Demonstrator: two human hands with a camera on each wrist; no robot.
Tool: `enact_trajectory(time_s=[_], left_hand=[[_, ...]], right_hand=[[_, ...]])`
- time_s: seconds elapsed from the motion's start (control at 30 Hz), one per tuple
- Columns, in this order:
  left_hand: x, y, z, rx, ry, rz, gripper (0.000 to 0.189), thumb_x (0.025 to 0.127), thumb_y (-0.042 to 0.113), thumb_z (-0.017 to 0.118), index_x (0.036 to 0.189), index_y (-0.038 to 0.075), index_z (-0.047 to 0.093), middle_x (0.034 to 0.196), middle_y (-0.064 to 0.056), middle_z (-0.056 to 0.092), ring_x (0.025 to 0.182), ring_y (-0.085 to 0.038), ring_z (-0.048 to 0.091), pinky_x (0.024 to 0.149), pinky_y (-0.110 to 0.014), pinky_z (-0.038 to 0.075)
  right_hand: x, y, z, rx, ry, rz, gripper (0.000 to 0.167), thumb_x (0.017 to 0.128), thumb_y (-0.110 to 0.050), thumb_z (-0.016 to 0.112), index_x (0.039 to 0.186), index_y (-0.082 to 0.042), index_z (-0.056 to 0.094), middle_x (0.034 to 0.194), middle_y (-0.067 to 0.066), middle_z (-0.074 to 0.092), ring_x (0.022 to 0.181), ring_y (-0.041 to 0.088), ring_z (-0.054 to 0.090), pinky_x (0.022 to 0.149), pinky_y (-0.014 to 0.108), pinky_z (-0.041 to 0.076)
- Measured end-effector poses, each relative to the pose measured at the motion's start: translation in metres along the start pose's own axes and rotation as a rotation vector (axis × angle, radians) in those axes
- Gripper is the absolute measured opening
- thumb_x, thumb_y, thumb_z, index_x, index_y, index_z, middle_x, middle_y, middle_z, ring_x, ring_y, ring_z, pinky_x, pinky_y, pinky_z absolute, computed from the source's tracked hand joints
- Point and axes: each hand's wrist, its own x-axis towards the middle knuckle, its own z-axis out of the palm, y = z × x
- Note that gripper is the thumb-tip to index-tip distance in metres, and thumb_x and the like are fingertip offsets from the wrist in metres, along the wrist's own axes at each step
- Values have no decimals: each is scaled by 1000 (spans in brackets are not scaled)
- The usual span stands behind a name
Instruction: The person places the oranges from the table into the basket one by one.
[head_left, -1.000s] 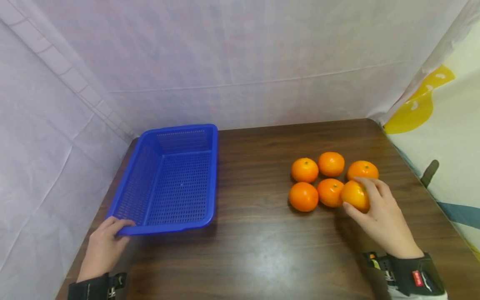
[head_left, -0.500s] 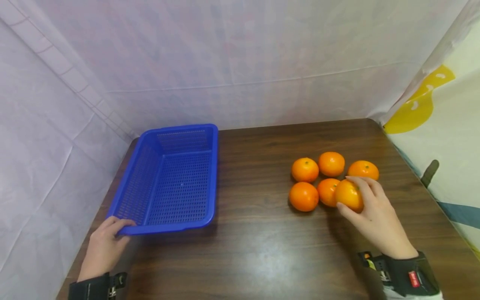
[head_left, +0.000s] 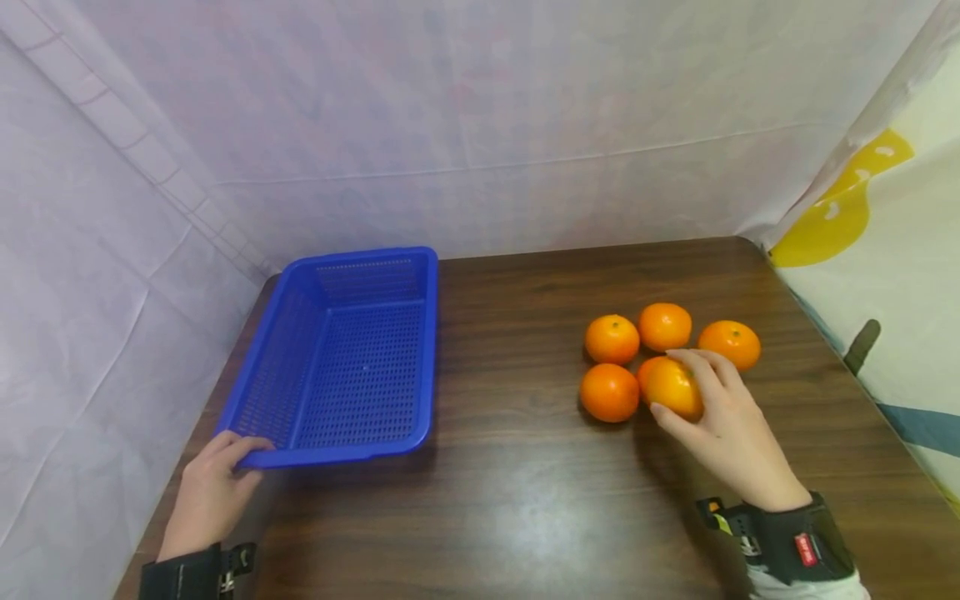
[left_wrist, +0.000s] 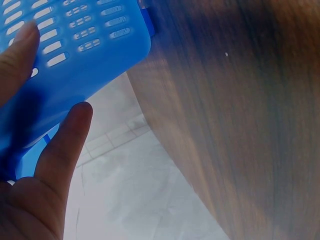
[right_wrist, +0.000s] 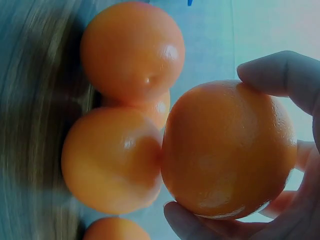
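Observation:
My left hand (head_left: 213, 492) grips the near left corner of a blue perforated plastic basket (head_left: 337, 454), fingers over the rim. In the left wrist view, the thumb and a finger lie along the basket's slotted outer wall (left_wrist: 95, 57). My right hand (head_left: 738, 437) holds an orange (head_left: 675, 390) between thumb and fingers, raised off the table. In the head view this orange partly covers another orange (head_left: 646, 372) behind it. Seen from the right wrist, the held orange (right_wrist: 227, 155) overlaps the side of a neighbouring orange (right_wrist: 110, 160).
Several more oranges sit around the held one: front left (head_left: 610, 393), back left (head_left: 612, 340), back middle (head_left: 665, 327) and right (head_left: 729, 344). The brown wooden table (head_left: 510, 483) stretches between them and the basket. Pale cloth (head_left: 480, 125) hangs behind and at both sides.
My right hand has moved left with the orange, away from the rightmost orange and across the front middle one. The left hand and basket stay where they were.

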Motion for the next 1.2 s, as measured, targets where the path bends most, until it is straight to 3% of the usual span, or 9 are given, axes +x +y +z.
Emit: enact_trajectory(time_s=[0.43, 1.2], left_hand=[[0, 1, 0, -5, -5, 3, 33, 65, -13, 77, 90, 9, 75, 84, -3, 62, 74, -15, 55, 61, -32, 47], [1, 0, -1, -12, -8, 4, 32, 65, -12, 77, 90, 9, 74, 83, -3, 61, 74, -18, 56, 61, -33, 46]], right_hand=[[5, -11, 6, 29, -55, 0, 63, 87, -30, 75, 142, -14, 48, 139, 22, 43, 115, 41, 49, 87, 67, 45], [10, -33, 23, 53, -33, -72, 63, 83, -25, 78, 138, -16, 50, 138, 17, 46, 113, 36, 52, 85, 57, 48]])
